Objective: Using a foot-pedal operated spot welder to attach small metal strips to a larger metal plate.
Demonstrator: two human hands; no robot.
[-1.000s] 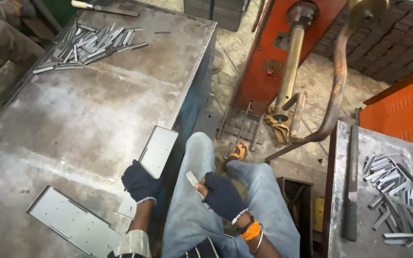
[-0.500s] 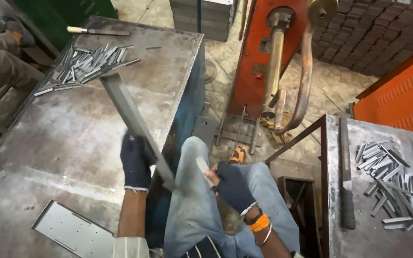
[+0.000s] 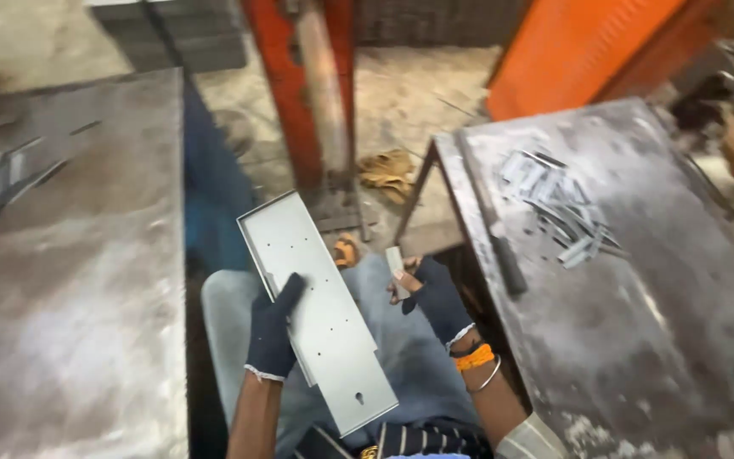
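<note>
Gloved fingers of the left hand clamp one long edge of the flat grey metal plate — stiff, light, probably sharp-rimmed — over the lap, while the right hand pinches a small metal strip just beside it.

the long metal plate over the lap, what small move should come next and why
Probably bring the right hand across to the metal plate. The left hand grips the plate's left edge and holds it flat, face up over the lap, while the right hand pinches a small metal strip just off the plate's right edge, apart from it. Where the strip belongs on the plate cannot be told.
</note>
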